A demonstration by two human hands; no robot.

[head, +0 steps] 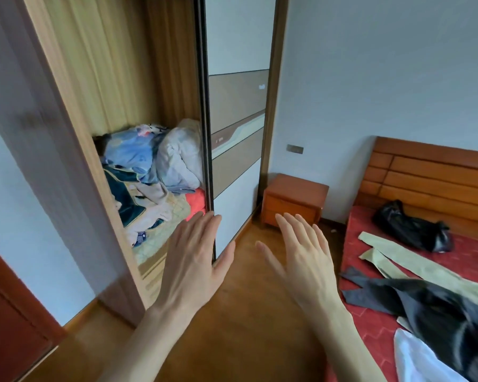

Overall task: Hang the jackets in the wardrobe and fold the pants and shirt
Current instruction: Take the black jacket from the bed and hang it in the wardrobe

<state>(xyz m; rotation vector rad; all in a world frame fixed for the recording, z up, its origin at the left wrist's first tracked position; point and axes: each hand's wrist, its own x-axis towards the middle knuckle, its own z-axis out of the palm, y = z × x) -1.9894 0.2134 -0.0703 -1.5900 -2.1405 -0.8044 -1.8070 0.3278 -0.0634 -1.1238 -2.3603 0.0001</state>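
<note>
Standing ajar, wardrobe [149,106] holding heaped clothes [152,172], left hand [193,260], right hand [304,257] both spread wide

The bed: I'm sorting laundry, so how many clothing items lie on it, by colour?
On the bed:
Black garments: 2
Pale green pants: 1
White garment: 1
Total: 4
Both hands hold nothing.

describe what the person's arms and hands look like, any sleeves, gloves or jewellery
Both forearms are bare as far as the frame shows, no sleeves in view. The left hand and right hand wear no gloves, and no rings, watch or bracelet show. The fingers are long and slender.
</note>
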